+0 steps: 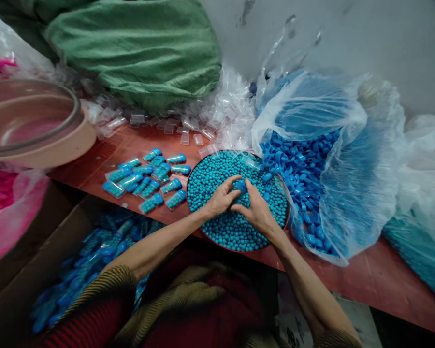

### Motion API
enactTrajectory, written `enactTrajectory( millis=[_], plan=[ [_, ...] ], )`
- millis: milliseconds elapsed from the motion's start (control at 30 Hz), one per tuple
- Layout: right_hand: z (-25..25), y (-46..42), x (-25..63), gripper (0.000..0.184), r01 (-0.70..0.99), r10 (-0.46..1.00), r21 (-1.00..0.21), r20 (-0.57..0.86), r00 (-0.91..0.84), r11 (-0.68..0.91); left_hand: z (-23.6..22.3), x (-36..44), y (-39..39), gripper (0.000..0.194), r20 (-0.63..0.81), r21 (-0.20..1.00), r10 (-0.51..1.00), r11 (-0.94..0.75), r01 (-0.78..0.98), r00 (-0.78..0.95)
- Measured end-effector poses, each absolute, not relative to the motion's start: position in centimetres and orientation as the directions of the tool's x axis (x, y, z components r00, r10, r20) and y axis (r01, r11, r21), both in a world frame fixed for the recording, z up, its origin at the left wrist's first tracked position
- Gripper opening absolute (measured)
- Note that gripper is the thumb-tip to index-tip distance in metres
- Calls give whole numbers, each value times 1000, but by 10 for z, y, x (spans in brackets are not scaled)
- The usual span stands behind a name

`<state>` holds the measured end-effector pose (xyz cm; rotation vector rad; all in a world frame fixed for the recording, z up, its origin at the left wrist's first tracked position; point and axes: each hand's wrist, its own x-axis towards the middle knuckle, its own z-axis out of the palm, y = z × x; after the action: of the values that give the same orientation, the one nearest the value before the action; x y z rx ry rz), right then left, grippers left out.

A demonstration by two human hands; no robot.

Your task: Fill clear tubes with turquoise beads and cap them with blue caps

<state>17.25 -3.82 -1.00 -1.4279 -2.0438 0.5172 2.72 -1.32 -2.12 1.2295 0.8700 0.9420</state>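
Over a round tub [189, 205] of teal beads [217, 169], my two hands meet at a small blue cap [241, 186]. My left hand [222, 197] pinches it from the left with thumb and forefinger. From the other side, the fingers of my right hand [256, 209] close on the same cap. Whether a clear bottle sits under the cap is hidden by my fingers. A clear piece [251, 162] and a few blue caps [267, 178] lie on the beads at the rim. Left of the tub are several bead-filled bottles [130, 181] with blue caps.
A plastic bag [362, 159] spills blue caps [300, 169] at the right. Clear empty bottles [232, 106] pile up behind, beside a green sack [137, 48]. Pink basins [32, 130] stand left. Below the red table [369, 270], a box [21, 261] holds filled bottles [97, 256].
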Motion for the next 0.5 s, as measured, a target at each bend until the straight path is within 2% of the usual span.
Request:
enactTrajectory(
  millis=[67,167,333,500],
  plan=[
    [-12,-42,170,84,774,921,-503,273,-279,384,-17,27,-15,52,-25,987,927,81,-135,375],
    [-15,-45,165,83,823,918,-429,300,-258,372,-10,26,-18,48,21,988,922,39,-146,386],
    [-19,-49,157,67,796,887,-462,421,-191,390,-3,29,-26,32,-45,967,921,137,-213,387],
    [-20,-47,161,66,754,869,-487,442,-222,440,-1,37,-33,25,-98,940,945,191,-282,312]
  ],
)
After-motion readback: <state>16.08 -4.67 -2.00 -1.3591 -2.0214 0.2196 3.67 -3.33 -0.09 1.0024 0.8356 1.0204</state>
